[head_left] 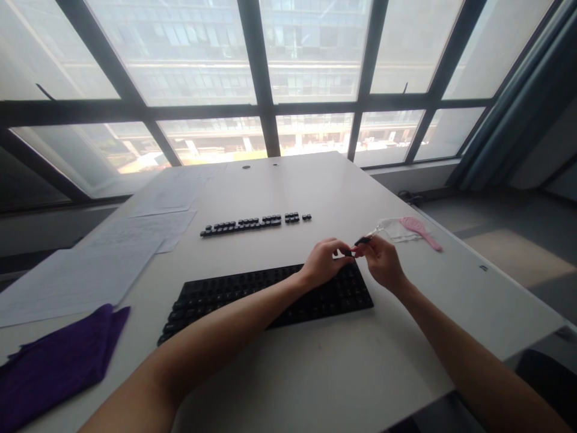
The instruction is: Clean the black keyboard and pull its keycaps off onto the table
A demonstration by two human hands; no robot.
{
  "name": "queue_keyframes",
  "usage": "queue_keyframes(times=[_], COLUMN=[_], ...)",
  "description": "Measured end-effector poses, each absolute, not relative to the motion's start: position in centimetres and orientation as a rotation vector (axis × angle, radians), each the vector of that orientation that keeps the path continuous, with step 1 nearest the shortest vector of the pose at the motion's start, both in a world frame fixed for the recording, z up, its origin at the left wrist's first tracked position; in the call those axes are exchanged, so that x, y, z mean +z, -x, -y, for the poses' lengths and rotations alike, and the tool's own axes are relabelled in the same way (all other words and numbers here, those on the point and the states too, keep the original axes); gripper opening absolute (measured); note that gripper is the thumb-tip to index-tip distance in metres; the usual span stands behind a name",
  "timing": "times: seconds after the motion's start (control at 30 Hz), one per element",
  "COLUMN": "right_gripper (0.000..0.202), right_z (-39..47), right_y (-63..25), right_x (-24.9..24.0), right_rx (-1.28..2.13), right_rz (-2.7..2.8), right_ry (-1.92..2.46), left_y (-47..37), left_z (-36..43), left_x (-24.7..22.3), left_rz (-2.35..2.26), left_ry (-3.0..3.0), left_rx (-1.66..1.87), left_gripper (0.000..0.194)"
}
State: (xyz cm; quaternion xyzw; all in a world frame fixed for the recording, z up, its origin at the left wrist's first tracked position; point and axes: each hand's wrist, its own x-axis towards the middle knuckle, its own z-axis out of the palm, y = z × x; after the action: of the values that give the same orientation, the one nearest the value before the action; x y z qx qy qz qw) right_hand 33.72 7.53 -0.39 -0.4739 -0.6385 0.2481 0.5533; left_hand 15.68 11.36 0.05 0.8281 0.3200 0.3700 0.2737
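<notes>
A black keyboard lies on the white table, partly hidden under my left forearm. Over its upper right corner, my left hand pinches a small black piece, which looks like a keycap. My right hand is closed on a small dark tool with thin wire-like ends, its fingers close to the left fingertips. Behind the keyboard, black keycaps stand in rows, with smaller groups to their right. The keyboard's top rows look bare of caps, though detail is dim.
A pink hairbrush rests on a crumpled clear bag at the right. Paper sheets cover the table's left side, with a folded purple cloth nearer. Windows stand behind the white table.
</notes>
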Motion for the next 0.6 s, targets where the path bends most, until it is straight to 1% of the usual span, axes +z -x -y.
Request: queue_keyframes(times=[0.03, 0.1, 0.17, 0.23, 0.4, 0.5, 0.6], right_gripper=[0.018, 0.018, 0.018, 0.019, 0.023, 0.024, 0.024], right_z=[-7.50, -7.52, -7.62, -7.76, -7.96, -7.89, -7.89], right_y=[-33.64, -33.50, -33.43, -33.45, -33.60, -33.44, -33.26], right_x=[-0.46, -0.54, -0.49, -0.35, 0.06, 0.12, 0.01], right_rx=[0.559, 0.538, 0.567, 0.611, 0.691, 0.703, 0.688], right_rz=[1.513, 1.512, 1.501, 1.484, 1.424, 1.405, 1.349], right_ry=[1.137, 1.169, 1.174, 1.155, 1.137, 1.143, 1.159], left_y=[-15.68, -15.68, -15.65, -15.60, -15.50, -15.62, -15.63], left_z=[-11.36, -11.34, -11.28, -11.19, -10.89, -10.63, -10.97], left_x=[0.03, -0.05, -0.11, -0.10, 0.03, -0.03, 0.09], left_rz=[-0.860, -0.869, -0.886, -0.872, -0.795, -0.713, -0.697], left_ry=[-2.229, -2.240, -2.275, -2.358, -2.522, -2.563, -2.472], left_rx=[1.014, 1.040, 1.050, 1.035, 1.079, 1.085, 1.167], left_gripper=[0.013, 0.020, 0.029, 0.031, 0.027, 0.018, 0.010])
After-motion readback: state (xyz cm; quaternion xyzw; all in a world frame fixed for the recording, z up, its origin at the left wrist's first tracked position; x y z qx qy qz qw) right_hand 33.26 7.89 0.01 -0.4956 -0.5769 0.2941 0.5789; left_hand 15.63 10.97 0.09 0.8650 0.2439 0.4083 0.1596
